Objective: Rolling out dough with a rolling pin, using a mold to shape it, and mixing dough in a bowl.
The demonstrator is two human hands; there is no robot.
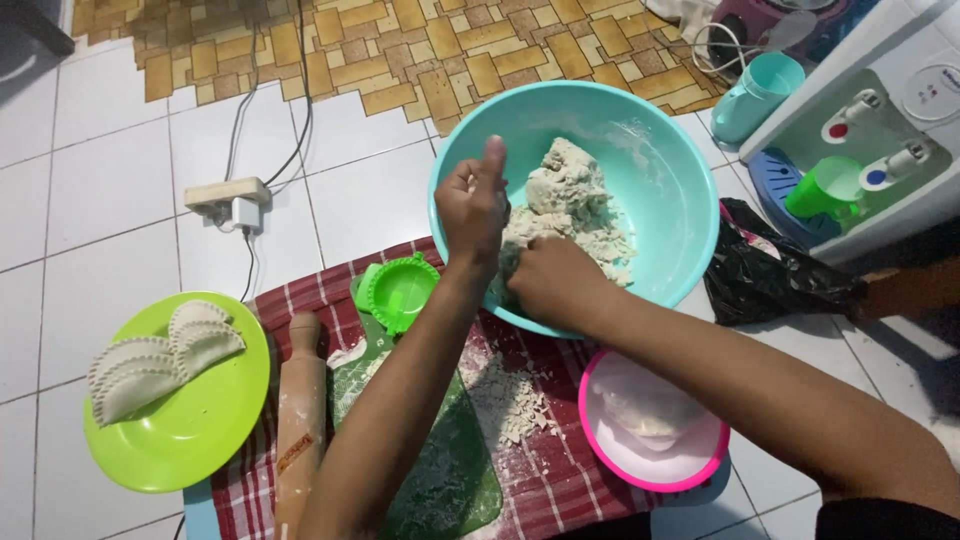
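At the near rim of the turquoise bowl, the fingers of the right hand are curled down into the crumbly dough, closed on a portion of it, while the left hand is held as a loose fist against the inner wall with its thumb raised; whether anything is pinched inside that fist cannot be told. The dough is heaped in the middle of the bowl, pale and ragged, with flour smeared up the wall. The bowl is set on the far edge of the red checked cloth, partly overhanging it onto the white floor tiles. Dry crumbs could be dragged over the near rim by the right hand, since the pull is made toward the body (scraps are already scattered on the cloth and the green mat). The bowl could be tipped or slid if it is pressed hard at that rim. Near the cloth's left edge a wooden rolling pin lies beside the green dumpling press; either might be knocked by the left forearm. A pink dish of flour sits just under the right forearm and could be upset. The lime plate of shaped pastries lies well apart.
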